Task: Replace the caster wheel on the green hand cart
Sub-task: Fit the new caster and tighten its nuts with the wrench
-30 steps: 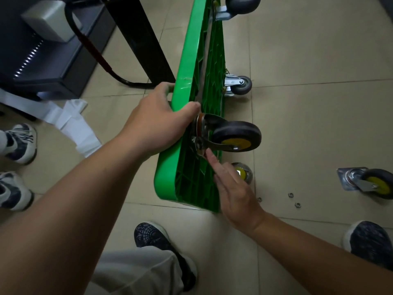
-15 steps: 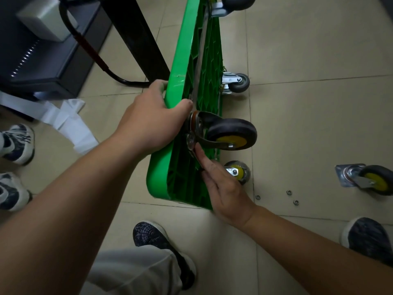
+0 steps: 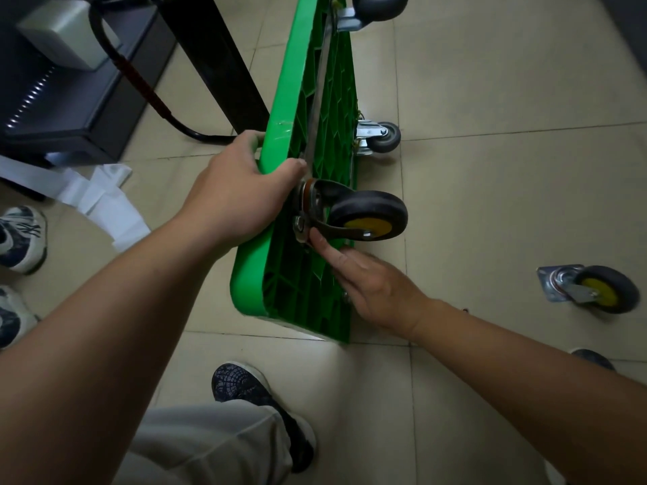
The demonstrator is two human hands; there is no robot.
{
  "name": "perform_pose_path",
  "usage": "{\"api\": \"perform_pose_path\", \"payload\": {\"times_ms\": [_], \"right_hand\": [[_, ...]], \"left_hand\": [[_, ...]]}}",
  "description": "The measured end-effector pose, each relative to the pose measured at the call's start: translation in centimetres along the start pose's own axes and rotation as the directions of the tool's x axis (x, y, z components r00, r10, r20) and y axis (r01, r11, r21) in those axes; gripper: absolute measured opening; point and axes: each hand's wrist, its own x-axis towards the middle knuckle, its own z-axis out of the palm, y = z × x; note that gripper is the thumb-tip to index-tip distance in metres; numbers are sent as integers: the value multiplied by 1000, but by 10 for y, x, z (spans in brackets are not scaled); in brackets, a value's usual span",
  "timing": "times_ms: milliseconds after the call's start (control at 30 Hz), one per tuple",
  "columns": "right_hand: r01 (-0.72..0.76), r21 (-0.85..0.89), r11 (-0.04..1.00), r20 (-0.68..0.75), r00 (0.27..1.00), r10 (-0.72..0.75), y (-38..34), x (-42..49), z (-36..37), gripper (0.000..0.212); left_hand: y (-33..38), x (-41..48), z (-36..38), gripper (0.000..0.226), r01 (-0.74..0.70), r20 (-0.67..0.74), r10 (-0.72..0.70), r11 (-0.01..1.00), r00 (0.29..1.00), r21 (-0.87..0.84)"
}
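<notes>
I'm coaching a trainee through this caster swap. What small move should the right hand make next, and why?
Probably pinch and turn the nut at the mounted caster's plate corner; loosening or tightening, I cannot tell. The right hand's fingertips touch the plate below it, the left hand grips the green cart on edge, and a loose caster lies nearby.

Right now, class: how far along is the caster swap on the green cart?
Done: the green cart stands tipped on its edge, and a loose caster lies on the floor. In hand: the left hand grips the cart's rim while the right hand touches the mounted caster at its plate. Left: probably its fastening, though tightening or loosening is unclear, then righting the cart.
</notes>
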Motion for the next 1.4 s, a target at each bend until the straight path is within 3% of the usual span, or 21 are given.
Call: {"api": "perform_pose_path", "payload": {"times_ms": [200, 367, 500, 600, 733, 800, 900, 1033, 1167, 1400], "right_hand": [[-164, 247, 955, 29, 986, 161, -31, -12, 10, 64], [-309, 447, 840, 43, 945, 325, -81, -19, -4, 63], [-441, 707, 553, 173, 866, 470, -135, -3, -26, 59], [-488, 605, 629, 152, 846, 511, -150, 11, -32, 59], [-492, 508, 707, -31, 810, 586, -162, -6, -24, 54], [-448, 508, 736, -79, 827, 557, -164, -34, -14, 52], [-429, 310, 848, -114, 869, 481, -143, -60, -14, 59], [-359, 124, 925, -262, 888, 379, -91, -52, -17, 61], [-265, 18, 964, -253, 932, 261, -55, -36, -13, 61], [-99, 47, 994, -237, 966, 107, -17, -20, 13, 63]], "left_hand": [[3, 2, 1, 58, 7, -11, -6, 1000, 1000, 26], [6, 1, 0, 58, 16, -38, -14, 998, 999, 63], [7, -4, 0, 53, 17, -44, -14, 998, 999, 68], [10, -13, -2, 54, 27, -35, -27, 999, 999, 24], [10, -30, -5, 49, 32, 59, -26, 994, 998, -108], [3, -39, -6, 46, 33, 93, -20, 989, 995, -144], [-8, -48, -6, 40, 27, 78, -14, 987, 997, -161], [-9, -55, -6, 44, -18, -55, 12, 993, 998, -118], [-8, -54, -5, 36, -48, -117, 33, 991, 993, -123], [-9, -53, -1, 25, -77, -124, 57, 984, 991, -161]]}}
